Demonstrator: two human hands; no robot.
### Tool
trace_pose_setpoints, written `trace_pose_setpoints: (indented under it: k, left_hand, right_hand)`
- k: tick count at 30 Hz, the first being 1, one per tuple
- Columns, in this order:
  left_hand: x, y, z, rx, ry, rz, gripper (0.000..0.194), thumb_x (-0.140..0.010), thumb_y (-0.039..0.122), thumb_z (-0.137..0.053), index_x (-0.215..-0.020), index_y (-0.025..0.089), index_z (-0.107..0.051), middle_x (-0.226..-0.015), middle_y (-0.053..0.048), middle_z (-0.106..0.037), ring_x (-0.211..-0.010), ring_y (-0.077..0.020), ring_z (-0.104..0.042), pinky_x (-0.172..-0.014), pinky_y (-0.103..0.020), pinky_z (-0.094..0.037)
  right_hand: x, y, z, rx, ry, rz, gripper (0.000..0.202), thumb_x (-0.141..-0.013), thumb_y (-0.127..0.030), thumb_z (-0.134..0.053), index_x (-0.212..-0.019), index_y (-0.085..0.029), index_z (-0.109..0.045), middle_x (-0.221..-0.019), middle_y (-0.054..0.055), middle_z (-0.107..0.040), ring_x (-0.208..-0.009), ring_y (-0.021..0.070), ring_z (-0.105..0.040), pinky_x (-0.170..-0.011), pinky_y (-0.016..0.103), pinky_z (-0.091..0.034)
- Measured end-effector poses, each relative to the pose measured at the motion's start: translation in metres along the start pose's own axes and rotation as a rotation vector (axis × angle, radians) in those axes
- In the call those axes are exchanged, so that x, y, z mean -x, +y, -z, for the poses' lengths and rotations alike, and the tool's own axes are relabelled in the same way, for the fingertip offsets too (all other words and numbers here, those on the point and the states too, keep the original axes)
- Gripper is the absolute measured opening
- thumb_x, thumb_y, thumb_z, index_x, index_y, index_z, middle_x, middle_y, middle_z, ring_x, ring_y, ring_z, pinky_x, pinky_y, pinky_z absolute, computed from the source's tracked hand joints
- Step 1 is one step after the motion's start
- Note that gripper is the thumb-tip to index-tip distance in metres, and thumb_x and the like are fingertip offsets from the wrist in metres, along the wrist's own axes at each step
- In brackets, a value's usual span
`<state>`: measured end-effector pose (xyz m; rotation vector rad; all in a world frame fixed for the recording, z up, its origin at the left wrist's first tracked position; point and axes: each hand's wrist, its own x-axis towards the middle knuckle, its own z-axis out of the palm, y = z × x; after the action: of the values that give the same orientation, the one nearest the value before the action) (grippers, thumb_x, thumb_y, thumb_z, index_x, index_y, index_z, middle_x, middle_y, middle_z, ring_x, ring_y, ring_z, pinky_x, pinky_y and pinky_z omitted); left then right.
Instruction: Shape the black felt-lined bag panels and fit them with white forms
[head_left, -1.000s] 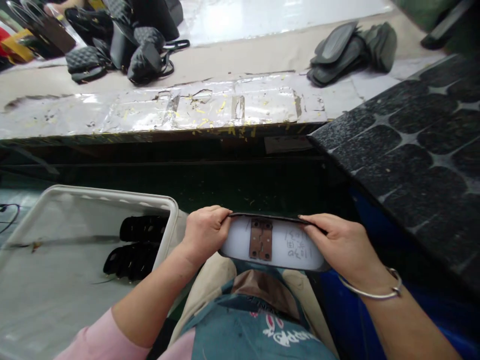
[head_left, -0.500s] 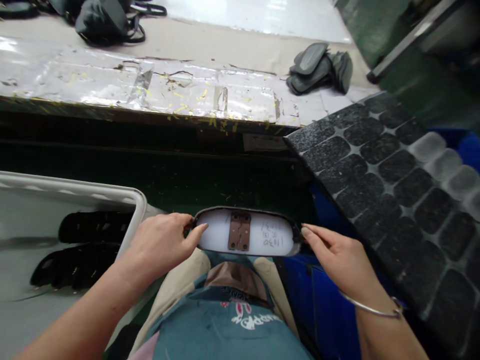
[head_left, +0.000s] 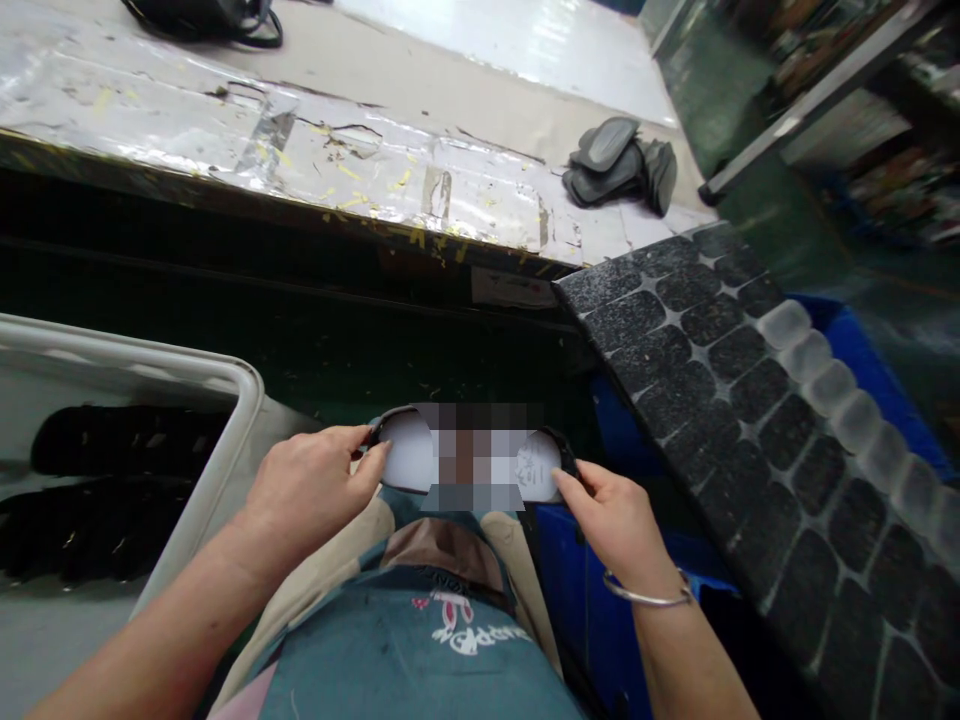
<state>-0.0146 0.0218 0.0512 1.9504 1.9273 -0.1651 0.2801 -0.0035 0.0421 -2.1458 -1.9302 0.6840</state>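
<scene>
A white oval board [head_left: 405,452] with a dark band around its edge is held level in front of my lap. My left hand [head_left: 304,490] grips its left end, with the thumb on the white face and the fingers at the dark edge. At the right end, my right hand [head_left: 619,515] pinches the edge the same way, beside some handwriting. A silver bangle [head_left: 646,596] circles my right wrist. The board's middle is blurred out by coarse blocks; only a brownish patch shows there.
Left of me stands a white bin [head_left: 251,385] containing black pieces [head_left: 135,440]. A dark-patterned slanted panel [head_left: 675,350] carries a row of translucent ovals [head_left: 832,385]. Grey oval pads [head_left: 615,165] are piled on the worn worktable [head_left: 480,110]. Blue crates [head_left: 585,600] stand below the panel.
The view has swung right, so table, bin and panel appear further left. Both hands keep hold of the board; my right thumb now lies further onto its white face.
</scene>
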Motion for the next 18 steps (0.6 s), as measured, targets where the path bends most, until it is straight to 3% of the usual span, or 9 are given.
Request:
trace_pose_setpoints:
  k: [5,11,14,18]
  left_hand:
    - [-0.002,0.0,-0.001,0.005,-0.039,0.0,0.04,-0.086,0.043,-0.034,-0.067,0.021,-0.062,-0.063,-0.006,-0.064,-0.058,-0.022,-0.058,-0.052,-0.029,-0.026]
    - [-0.003,0.0,-0.001,0.062,-0.03,0.025,0.039,-0.085,0.043,-0.037,-0.064,0.021,-0.06,-0.053,-0.004,-0.057,-0.051,-0.0185,-0.052,-0.052,-0.028,-0.024]
    - [-0.001,-0.001,-0.002,0.107,-0.027,0.026,0.036,-0.085,0.042,-0.039,-0.067,0.021,-0.062,-0.052,-0.002,-0.055,-0.05,-0.0169,-0.05,-0.052,-0.027,-0.023]
    - [-0.003,-0.005,-0.002,0.167,-0.073,0.013,0.037,-0.086,0.04,-0.038,-0.062,0.02,-0.059,-0.053,-0.001,-0.055,-0.053,-0.0159,-0.049,-0.052,-0.026,-0.024]
  right_hand:
    - [-0.001,0.003,0.0,0.073,0.054,0.065,0.04,-0.085,-0.036,-0.049,-0.05,-0.019,-0.037,-0.045,-0.006,-0.034,-0.044,0.0076,-0.036,-0.048,0.023,-0.025]
    - [-0.004,0.012,0.001,0.032,0.003,0.079,0.041,-0.084,-0.035,-0.051,-0.051,-0.019,-0.032,-0.047,-0.007,-0.03,-0.045,0.007,-0.035,-0.048,0.023,-0.023]
    - [-0.004,0.017,-0.001,-0.057,-0.021,0.052,0.041,-0.084,-0.035,-0.051,-0.052,-0.019,-0.032,-0.049,-0.006,-0.03,-0.048,0.0071,-0.034,-0.048,0.023,-0.024]
    - [-0.005,0.027,-0.003,-0.285,-0.159,-0.002,0.037,-0.088,-0.037,-0.047,-0.056,-0.019,-0.04,-0.054,-0.005,-0.035,-0.053,0.0087,-0.037,-0.049,0.022,-0.028]
